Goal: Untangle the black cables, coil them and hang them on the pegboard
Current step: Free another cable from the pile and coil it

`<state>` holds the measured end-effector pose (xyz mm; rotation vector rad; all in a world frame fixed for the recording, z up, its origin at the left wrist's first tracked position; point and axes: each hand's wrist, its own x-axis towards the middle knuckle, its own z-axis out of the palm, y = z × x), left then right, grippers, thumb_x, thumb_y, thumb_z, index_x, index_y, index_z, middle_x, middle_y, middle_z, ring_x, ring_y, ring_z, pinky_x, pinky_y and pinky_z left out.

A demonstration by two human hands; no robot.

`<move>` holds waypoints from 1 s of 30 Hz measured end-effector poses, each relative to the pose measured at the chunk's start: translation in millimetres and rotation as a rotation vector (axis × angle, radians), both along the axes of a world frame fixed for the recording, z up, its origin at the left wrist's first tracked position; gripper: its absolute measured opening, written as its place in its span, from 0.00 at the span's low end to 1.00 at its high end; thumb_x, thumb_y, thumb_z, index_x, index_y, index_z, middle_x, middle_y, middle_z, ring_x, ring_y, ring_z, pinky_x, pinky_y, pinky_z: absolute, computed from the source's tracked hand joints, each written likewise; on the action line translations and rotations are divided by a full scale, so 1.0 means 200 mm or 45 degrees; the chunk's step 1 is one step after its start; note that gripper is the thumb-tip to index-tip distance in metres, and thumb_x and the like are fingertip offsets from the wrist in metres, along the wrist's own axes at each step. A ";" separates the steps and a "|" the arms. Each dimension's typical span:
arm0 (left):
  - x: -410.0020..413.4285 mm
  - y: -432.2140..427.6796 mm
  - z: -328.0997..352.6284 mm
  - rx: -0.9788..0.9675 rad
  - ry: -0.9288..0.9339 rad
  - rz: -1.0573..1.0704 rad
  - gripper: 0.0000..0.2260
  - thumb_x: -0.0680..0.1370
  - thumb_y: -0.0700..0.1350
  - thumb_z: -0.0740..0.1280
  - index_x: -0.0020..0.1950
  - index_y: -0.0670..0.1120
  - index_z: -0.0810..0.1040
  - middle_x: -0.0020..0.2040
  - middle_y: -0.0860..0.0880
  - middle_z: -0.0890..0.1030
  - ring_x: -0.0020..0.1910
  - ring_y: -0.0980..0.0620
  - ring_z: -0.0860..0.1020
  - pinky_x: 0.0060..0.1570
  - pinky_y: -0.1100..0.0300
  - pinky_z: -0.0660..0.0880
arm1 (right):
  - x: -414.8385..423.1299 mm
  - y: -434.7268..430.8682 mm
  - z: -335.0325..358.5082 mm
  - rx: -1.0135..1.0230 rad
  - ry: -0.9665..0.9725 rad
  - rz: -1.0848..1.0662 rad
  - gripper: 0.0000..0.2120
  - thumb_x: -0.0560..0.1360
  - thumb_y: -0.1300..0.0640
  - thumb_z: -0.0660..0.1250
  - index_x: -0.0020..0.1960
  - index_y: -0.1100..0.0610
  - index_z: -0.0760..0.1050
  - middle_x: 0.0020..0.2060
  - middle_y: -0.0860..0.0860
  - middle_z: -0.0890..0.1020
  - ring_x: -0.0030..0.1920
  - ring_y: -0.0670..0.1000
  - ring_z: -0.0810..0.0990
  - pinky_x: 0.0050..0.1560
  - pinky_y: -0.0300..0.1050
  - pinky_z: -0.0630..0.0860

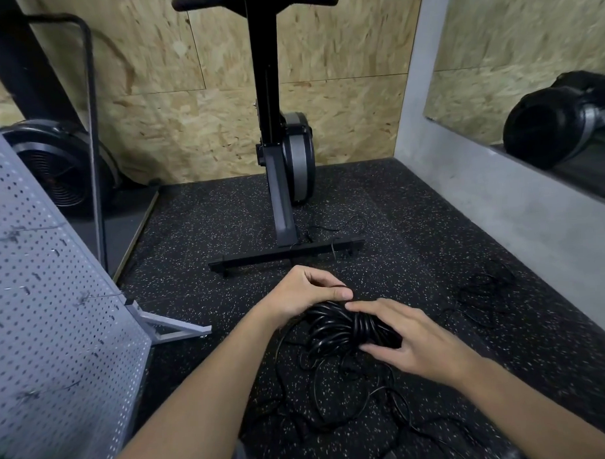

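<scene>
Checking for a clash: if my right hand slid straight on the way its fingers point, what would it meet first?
The fingertips of the left hand, just past the cable bundle; nearly touching, though depth is unclear.

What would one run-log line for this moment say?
stage: coiling | left hand: pinches cable bundle | right hand: grips cable bundle | loose cables: tangled on floor | pegboard: left

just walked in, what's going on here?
A person is working over the floor with both hands on a coiled bundle of black cable. The left hand pinches a strand at the bundle's top, and the right hand grips its side between thumb and fingers. Loose strands trail from it. A thinner tangle lies apart to the right. No cable shows on the pegboard.
</scene>
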<state>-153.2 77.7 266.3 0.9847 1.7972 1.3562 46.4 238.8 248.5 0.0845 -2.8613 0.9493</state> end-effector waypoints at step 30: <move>0.23 0.14 -0.07 -0.250 1.073 -0.247 0.10 0.85 0.51 0.65 0.60 0.49 0.83 0.45 0.52 0.84 0.41 0.55 0.79 0.47 0.55 0.79 | -0.03 0.35 -0.08 0.115 0.103 -0.986 0.30 0.76 0.51 0.76 0.73 0.39 0.68 0.55 0.51 0.82 0.53 0.54 0.81 0.56 0.55 0.81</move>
